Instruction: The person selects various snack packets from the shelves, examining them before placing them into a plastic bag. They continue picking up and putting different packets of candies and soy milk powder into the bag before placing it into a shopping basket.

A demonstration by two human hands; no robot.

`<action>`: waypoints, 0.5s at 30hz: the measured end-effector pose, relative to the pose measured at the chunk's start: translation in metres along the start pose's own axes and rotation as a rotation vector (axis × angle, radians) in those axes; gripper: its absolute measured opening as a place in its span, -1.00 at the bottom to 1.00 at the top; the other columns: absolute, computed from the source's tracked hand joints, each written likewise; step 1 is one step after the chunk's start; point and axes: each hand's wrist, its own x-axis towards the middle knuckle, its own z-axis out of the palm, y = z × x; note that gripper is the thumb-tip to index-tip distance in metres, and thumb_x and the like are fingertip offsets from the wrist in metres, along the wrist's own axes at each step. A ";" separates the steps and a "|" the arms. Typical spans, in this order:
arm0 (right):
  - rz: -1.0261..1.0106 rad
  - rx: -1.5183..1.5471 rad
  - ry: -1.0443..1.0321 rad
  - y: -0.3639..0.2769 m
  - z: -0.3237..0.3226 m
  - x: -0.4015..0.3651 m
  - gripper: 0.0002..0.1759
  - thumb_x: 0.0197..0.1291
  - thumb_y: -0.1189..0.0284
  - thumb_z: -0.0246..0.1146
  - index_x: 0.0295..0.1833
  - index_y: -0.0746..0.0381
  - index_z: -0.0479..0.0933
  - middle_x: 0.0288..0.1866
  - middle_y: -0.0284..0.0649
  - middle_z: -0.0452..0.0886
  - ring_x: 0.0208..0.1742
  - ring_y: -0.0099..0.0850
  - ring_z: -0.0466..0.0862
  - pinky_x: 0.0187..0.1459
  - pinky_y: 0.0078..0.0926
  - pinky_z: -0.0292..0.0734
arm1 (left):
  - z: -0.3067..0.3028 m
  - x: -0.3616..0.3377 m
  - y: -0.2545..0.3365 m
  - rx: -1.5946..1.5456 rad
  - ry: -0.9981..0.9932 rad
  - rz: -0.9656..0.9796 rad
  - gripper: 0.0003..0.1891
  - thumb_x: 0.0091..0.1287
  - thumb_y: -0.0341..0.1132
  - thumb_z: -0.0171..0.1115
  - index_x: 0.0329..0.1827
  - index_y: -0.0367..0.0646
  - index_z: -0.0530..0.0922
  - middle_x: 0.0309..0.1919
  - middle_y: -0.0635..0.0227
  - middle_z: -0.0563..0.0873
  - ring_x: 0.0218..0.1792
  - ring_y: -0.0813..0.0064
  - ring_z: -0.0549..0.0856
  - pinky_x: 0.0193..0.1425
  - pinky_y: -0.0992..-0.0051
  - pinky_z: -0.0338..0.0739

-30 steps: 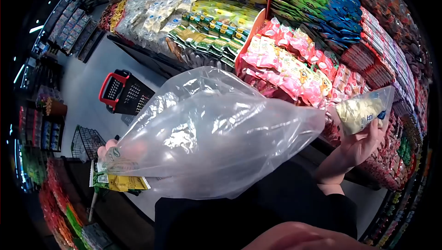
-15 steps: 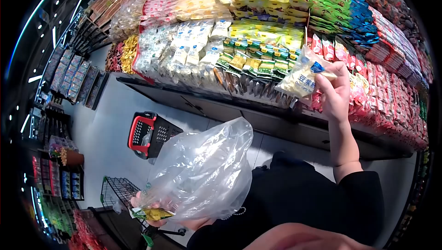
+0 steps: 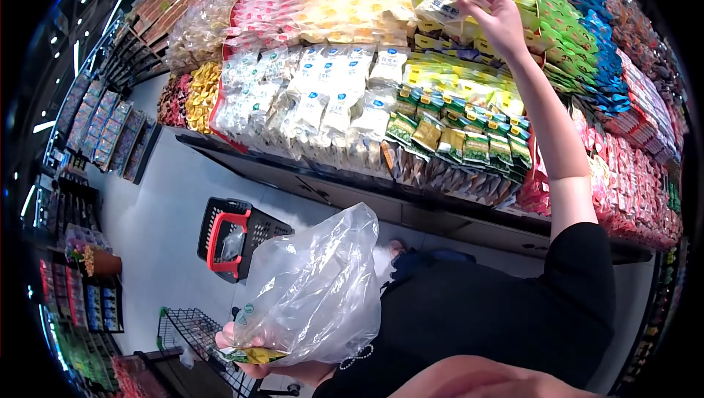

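Observation:
High over the shelf display, my right hand (image 3: 493, 13) pinches a small white packet with a blue logo (image 3: 441, 1) by its edge. At the lower left my left hand (image 3: 246, 343) grips a large clear plastic bag (image 3: 315, 288) together with a green and yellow packet (image 3: 257, 355). The bag hangs puffed out in front of my body. Similar white packets with blue logos (image 3: 326, 68) lie in rows on the display, left of the green and gold packets (image 3: 458, 141).
A black basket with a red handle (image 3: 227, 240) stands on the floor (image 3: 172, 200). Below it is a wire shopping cart (image 3: 194, 328). Colourful packets (image 3: 616, 171) fill the display to the right. Further shelves (image 3: 106, 123) stand at the far left.
My right hand has moved up and left with the white packet, from above the red packets to the display's upper rows. The view has shifted, and the bag sits slightly lower and further left.

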 end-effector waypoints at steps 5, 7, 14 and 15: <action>-0.113 -0.334 -0.019 0.053 0.054 0.075 -0.79 0.02 0.45 0.25 -0.43 0.27 0.34 -0.05 -0.20 0.59 -0.03 -0.49 0.56 0.00 -0.52 0.41 | -0.038 0.051 -0.005 0.167 -0.011 -0.119 -0.82 0.19 -0.47 0.12 -0.34 -0.32 0.26 -0.39 0.15 0.45 -0.45 0.40 0.56 -0.33 0.51 0.53; -0.161 -0.400 -0.003 0.074 0.079 0.085 -0.77 0.03 0.44 0.24 -0.45 0.26 0.31 -0.06 -0.26 0.60 -0.05 -0.41 0.59 -0.04 -0.47 0.44 | -0.037 0.077 -0.019 0.184 -0.025 -0.026 -0.80 0.18 -0.45 0.15 -0.34 -0.33 0.28 -0.41 0.15 0.46 -0.46 0.39 0.57 -0.32 0.50 0.54; 0.045 -0.517 -0.083 0.124 0.102 0.093 -0.76 0.03 0.46 0.23 -0.39 0.26 0.25 -0.02 -0.23 0.57 -0.02 -0.31 0.56 -0.04 -0.44 0.44 | -0.053 0.135 -0.054 0.044 0.048 0.040 -0.73 0.10 -0.36 0.24 -0.33 -0.32 0.33 -0.45 0.12 0.50 -0.48 0.39 0.59 -0.34 0.49 0.52; -0.009 -0.568 -0.138 0.126 0.099 0.093 -0.79 0.01 0.52 0.20 -0.31 0.26 0.28 0.00 -0.21 0.55 0.02 -0.28 0.53 -0.01 -0.42 0.42 | -0.062 0.143 -0.056 0.039 0.035 0.033 -0.73 0.10 -0.36 0.24 -0.33 -0.32 0.33 -0.45 0.12 0.50 -0.47 0.39 0.59 -0.34 0.49 0.52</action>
